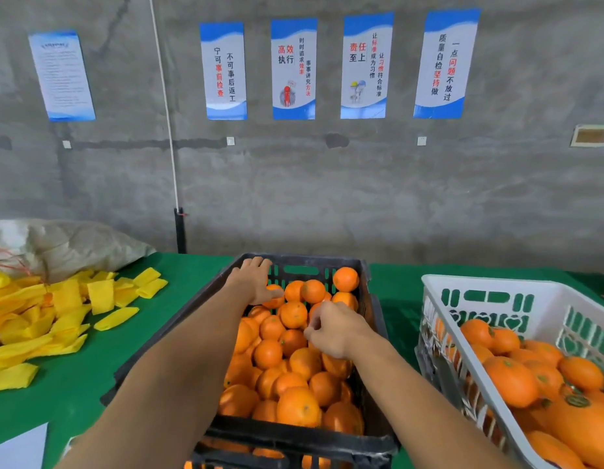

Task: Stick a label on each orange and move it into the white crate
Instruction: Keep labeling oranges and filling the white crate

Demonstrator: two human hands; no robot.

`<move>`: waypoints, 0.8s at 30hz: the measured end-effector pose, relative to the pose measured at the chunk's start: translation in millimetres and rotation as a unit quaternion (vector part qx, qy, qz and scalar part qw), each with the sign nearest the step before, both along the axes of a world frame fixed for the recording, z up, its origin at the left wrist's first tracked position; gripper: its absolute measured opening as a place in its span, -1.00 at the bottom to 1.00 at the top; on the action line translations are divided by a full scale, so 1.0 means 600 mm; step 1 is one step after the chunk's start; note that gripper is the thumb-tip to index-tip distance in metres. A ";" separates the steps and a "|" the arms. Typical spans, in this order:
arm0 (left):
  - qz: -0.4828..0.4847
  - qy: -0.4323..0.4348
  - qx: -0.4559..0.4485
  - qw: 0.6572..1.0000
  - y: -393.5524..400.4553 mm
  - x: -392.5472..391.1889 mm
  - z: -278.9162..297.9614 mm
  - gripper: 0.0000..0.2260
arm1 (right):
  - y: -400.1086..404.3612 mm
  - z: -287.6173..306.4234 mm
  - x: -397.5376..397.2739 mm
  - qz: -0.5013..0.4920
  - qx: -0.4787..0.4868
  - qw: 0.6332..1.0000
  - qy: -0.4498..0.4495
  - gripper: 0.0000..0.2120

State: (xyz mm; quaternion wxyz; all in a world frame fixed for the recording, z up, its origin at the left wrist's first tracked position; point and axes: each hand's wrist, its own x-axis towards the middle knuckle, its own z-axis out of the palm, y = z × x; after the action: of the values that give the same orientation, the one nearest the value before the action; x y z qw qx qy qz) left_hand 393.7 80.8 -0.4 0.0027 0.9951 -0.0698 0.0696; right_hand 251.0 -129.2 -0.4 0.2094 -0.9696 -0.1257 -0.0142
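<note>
A black crate (pixel 371 319) at six o'clock is seen heaped with unlabelled oranges (pixel 293 360), over which the left hand (pixel 256 282) is spread flat and the right hand (pixel 334 328) curled, perhaps pinching a label, while labelled oranges (pixel 517 377) are gathered in the white crate (pixel 490 282) at four o'clock.

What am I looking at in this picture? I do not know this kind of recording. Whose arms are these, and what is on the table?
There is no machine here. A person wears a camera on the head, so you see their own two arms from above. The left hand reaches to the far end of a black crate full of oranges. The right hand hovers over the fruit with fingers curled; whether it pinches something small, I cannot tell. On the right stands a white crate holding labelled oranges. On the green table, at left, lie yellow wrappers.
</note>
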 end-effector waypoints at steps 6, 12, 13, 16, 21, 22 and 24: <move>-0.062 0.057 -0.101 0.991 -0.096 0.048 -0.010 -0.32 | 0.001 -0.002 0.008 -0.006 -0.019 1.000 0.013 -0.74; -0.063 0.139 -0.028 0.988 -0.208 0.051 -0.030 -0.33 | 0.005 -0.016 0.026 -0.034 -0.031 0.999 0.004 -0.77; -0.058 0.144 -0.021 0.988 -0.215 0.051 -0.026 -0.32 | 0.003 -0.016 0.025 -0.044 -0.032 0.999 -0.004 -0.77; -0.030 0.160 0.002 0.987 -0.224 0.050 -0.011 -0.32 | 0.001 -0.012 0.021 -0.090 -0.041 0.994 -0.049 -0.70; -0.015 0.144 0.001 0.989 -0.239 0.023 0.007 -0.62 | 0.001 -0.005 0.012 -0.119 -0.026 0.989 -0.087 -0.79; -0.011 0.152 0.009 0.988 -0.238 0.015 0.012 -0.66 | 0.000 -0.002 0.011 -0.123 -0.019 0.988 -0.089 -0.78; -0.010 0.179 0.038 0.983 -0.227 -0.010 0.026 -0.73 | 0.002 0.004 0.006 -0.137 0.002 0.986 -0.090 -0.73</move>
State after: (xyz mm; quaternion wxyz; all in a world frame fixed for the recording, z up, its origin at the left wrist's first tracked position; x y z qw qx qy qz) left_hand 387.9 -55.2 14.9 -0.0220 0.9901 -0.0802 -0.1129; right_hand 254.3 -128.0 2.0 0.1956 -0.9719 -0.0098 -0.1306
